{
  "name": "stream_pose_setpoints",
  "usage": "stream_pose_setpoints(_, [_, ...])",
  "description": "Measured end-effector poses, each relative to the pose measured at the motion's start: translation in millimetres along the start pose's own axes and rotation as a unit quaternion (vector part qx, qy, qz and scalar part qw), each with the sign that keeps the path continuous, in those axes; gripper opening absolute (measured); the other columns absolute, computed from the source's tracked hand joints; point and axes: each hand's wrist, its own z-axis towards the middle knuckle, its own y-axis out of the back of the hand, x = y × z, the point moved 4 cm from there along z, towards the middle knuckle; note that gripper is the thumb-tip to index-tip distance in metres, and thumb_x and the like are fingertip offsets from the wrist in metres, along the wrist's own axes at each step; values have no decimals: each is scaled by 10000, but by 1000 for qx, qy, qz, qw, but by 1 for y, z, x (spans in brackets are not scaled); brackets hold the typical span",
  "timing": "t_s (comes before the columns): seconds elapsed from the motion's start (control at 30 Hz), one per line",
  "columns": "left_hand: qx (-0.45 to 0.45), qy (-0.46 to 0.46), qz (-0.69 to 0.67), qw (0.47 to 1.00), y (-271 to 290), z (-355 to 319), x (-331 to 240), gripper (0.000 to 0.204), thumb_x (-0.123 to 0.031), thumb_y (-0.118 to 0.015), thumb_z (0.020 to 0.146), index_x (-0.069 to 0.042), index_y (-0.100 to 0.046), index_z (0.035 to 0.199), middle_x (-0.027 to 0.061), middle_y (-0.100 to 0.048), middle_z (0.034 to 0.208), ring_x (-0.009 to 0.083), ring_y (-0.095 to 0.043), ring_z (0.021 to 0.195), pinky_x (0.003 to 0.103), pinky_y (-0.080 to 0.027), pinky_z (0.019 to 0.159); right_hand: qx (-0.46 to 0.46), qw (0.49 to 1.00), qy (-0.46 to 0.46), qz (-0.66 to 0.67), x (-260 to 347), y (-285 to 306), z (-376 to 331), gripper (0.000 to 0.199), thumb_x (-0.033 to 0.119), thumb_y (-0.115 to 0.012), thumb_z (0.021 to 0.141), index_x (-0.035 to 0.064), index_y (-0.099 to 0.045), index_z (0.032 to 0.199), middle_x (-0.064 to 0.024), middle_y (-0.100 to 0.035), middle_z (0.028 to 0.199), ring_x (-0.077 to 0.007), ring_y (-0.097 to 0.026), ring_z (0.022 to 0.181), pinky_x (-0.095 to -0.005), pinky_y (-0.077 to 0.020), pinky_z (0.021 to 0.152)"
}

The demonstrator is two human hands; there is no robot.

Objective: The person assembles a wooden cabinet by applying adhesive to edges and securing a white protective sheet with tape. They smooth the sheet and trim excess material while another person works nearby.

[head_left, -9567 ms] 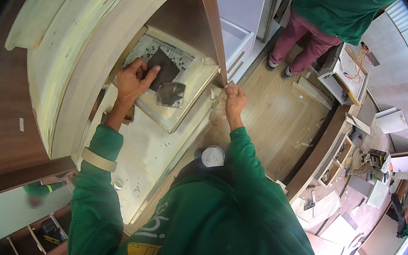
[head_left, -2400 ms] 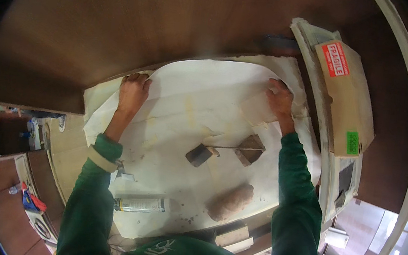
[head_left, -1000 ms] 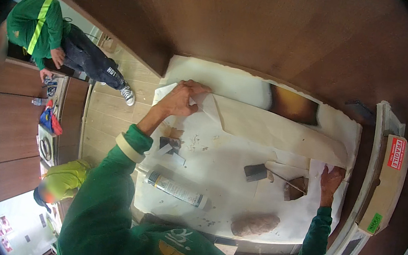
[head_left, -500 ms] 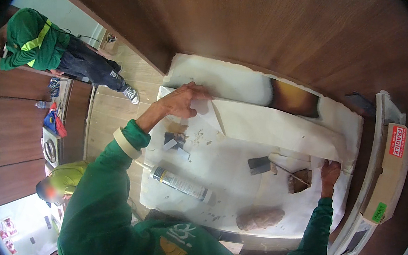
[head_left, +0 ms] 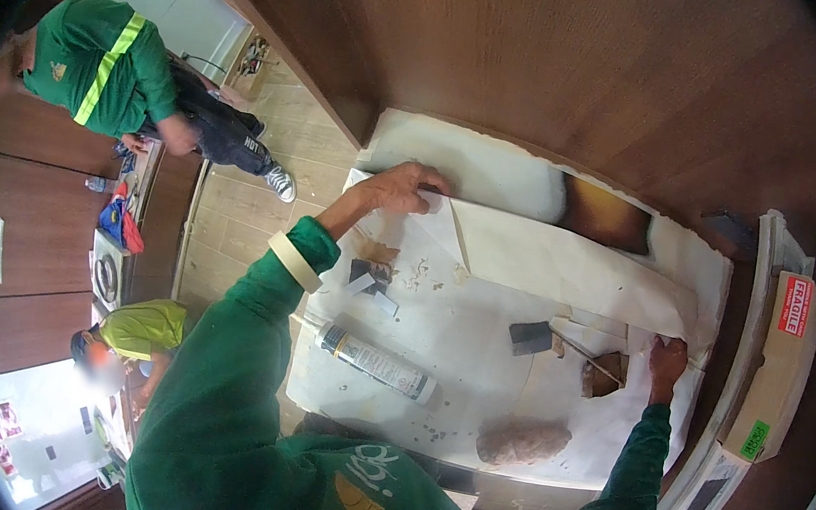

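Left hand (head_left: 398, 187) fingers (head_left: 434, 179) partly under the folded paper sheet (head_left: 568, 265).

Sealant tube (head_left: 374, 361) left on covered worktop (head_left: 472, 403), sanding block (head_left: 529, 337) centre, rag (head_left: 523, 443) nearer front

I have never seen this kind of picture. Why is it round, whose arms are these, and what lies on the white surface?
A wide fisheye camera on a person's head looks down, so the edges bend. The green sleeves are that person's own. The left hand and the right hand each grip an end of a folded white sheet over the covered worktop. On the worktop lie a sealant tube, a dark block, small scraps and a brownish lump. A flat cardboard box leans at the right. Two other people are on the floor at the left.
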Motion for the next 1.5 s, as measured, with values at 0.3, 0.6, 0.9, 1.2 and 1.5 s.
stream_pose_setpoints(0.3, [94,68,9,993,27,20,9,579,-184,-690,600,-71,-727,1167,175,-710,1095,304,-636,1050,359,-504,915,10,1000,11,-27,-3,-8,3,452,408,-679,886,-32,-667,990,-219,-684,953,-388,-680,930,-463,-560,838])
stream_pose_setpoints(0.6, [-24,45,22,998,88,9,-14,281,-102,-737,654,-29,-660,914,48,-631,828,167,-572,816,338,-474,733,8,1000,-23,1,-3,-6,5,441,281,-779,827,92,-676,1212,-195,-687,1206,-389,-665,1094,-465,-535,954])
stream_pose_setpoints(0.9, [-4,-52,-104,993,74,-7,-12,196,-53,-692,679,-22,-661,871,84,-698,902,170,-629,897,325,-492,811,62,996,-59,36,4,11,2,384,294,-746,850,133,-703,1195,-181,-678,1242,-379,-645,1154,-462,-529,983])
stream_pose_setpoints(1.2, [55,41,105,992,84,-8,25,430,-302,-647,734,40,-725,983,214,-700,910,290,-653,915,365,-503,843,21,998,-63,-14,2,-6,9,485,405,-728,843,14,-669,1124,-241,-696,1089,-398,-715,958,-485,-583,876])
stream_pose_setpoints(1.5, [-58,94,187,976,96,-31,11,357,-240,-739,678,28,-716,913,236,-700,868,355,-679,844,425,-534,747,34,995,-58,-75,-7,-16,8,475,428,-700,834,30,-681,1092,-207,-698,1093,-366,-713,914,-473,-584,813])
